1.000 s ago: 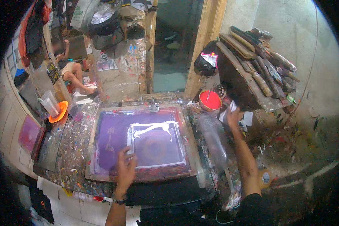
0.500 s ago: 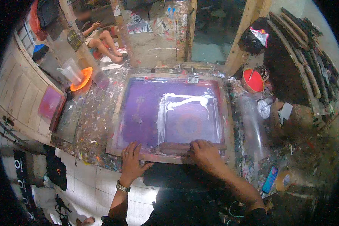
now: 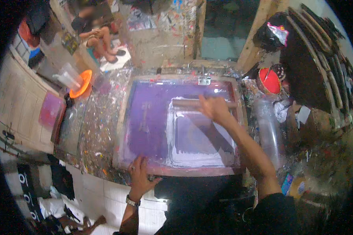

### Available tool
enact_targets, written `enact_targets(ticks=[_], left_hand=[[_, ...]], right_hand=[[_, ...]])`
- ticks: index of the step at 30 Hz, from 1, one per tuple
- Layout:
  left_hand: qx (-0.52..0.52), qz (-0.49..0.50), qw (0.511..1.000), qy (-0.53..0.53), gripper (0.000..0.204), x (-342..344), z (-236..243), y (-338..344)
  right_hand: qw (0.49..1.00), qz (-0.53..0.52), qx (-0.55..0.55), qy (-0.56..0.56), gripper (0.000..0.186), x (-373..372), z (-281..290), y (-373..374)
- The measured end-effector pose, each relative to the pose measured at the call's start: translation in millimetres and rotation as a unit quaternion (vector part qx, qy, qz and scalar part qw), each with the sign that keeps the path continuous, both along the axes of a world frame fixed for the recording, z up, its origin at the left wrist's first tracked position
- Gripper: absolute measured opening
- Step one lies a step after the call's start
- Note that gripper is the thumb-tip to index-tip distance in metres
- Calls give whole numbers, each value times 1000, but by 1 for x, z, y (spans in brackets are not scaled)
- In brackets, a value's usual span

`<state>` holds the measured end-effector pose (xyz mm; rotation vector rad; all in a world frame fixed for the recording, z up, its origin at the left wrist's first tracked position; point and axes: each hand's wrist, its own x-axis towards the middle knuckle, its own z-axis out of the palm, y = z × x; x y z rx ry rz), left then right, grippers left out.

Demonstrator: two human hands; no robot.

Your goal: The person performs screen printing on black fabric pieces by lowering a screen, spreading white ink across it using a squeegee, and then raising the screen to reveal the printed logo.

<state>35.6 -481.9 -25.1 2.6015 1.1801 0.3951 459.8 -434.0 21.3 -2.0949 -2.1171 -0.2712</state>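
A purple mesh printing screen (image 3: 151, 117) in a frame lies flat on the bench in front of me. Near its far edge, my right hand (image 3: 215, 109) is closed around a long brown squeegee (image 3: 186, 103) that lies crosswise on the mesh. White ink (image 3: 196, 160) streaks the near and left borders of a pale rectangle in the screen's right half. My left hand (image 3: 141, 176) rests on the frame's near edge, left of the middle, thumb spread away from the fingers. A metal hinge clamp (image 3: 204, 80) sits at the frame's far side.
Right of the screen are a bowl of red ink (image 3: 270, 81), a clear plastic roll (image 3: 267, 127), a phone (image 3: 287, 184) and a tape roll (image 3: 299, 187). An orange plate (image 3: 81, 87) with a clear pitcher (image 3: 68, 78) stands left. Beyond, a person (image 3: 98, 39) sits.
My right hand has pushed the squeegee from the screen's near edge to its far part. White ink now marks the near border. My left hand stays on the frame.
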Motion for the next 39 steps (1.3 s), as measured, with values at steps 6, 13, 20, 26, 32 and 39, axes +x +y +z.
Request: enact_targets(ticks=[6, 13, 20, 26, 32, 39], left_hand=[[7, -128, 990, -60, 91, 69, 58, -11], [-29, -223, 973, 43, 34, 153, 78, 29], [-9, -220, 975, 0, 29, 128, 62, 11], [44, -182, 982, -19, 30, 200, 49, 113], [162, -193, 968, 25, 22, 225, 57, 139], [37, -170, 985, 8, 25, 207, 37, 133]], right_hand=[[997, 21, -68, 16, 26, -98, -2, -161], [994, -84, -64, 10, 35, -45, 24, -179], [989, -53, -107, 86, 24, -41, 13, -214], [1000, -21, -13, 16, 20, 38, 1, -101], [997, 10, 48, -55, 20, 49, 2, -62], [999, 11, -40, 12, 18, 56, -8, -82]])
